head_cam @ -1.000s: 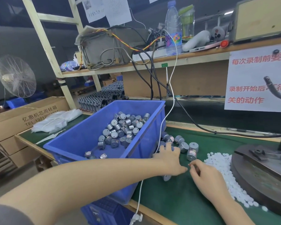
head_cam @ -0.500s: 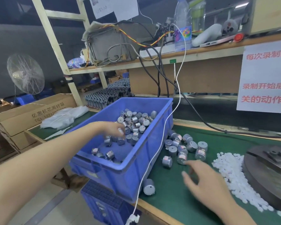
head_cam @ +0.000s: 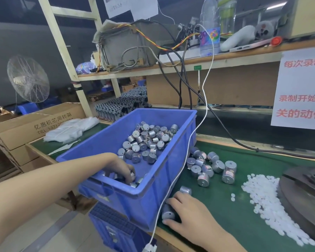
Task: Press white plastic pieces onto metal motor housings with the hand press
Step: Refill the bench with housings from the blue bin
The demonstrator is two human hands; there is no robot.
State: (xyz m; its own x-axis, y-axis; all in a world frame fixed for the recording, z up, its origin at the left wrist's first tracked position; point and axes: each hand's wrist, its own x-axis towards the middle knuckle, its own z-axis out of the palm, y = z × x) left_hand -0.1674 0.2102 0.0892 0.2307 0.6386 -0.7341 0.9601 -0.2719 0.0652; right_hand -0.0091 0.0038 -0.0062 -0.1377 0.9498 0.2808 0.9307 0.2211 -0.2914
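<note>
A blue bin (head_cam: 178, 157) on the green mat holds a heap of metal motor housings (head_cam: 147, 140). My left hand (head_cam: 119, 169) reaches into the bin's near corner, its fingers curled over several housings there. My right hand (head_cam: 188, 214) rests on the mat beside the bin and grips a lying motor housing (head_cam: 168, 213) between thumb and forefinger. Another housing (head_cam: 185, 190) lies just beyond its fingertips. More loose housings (head_cam: 207, 166) cluster further back. A pile of white plastic pieces (head_cam: 267, 204) lies against the round base of the hand press (head_cam: 302, 197) at the right edge.
A white cable (head_cam: 191, 140) hangs from the shelf over the bin's right wall and off the table edge. A second blue crate (head_cam: 113, 228) sits under the table. Cardboard boxes (head_cam: 25, 128) and a fan (head_cam: 27, 79) stand at the left; black cables (head_cam: 225, 131) cross the bench behind.
My left hand has moved from the heap in the middle of the bin to its near corner. My right hand has slid left to the bin's side and taken hold of a lying housing.
</note>
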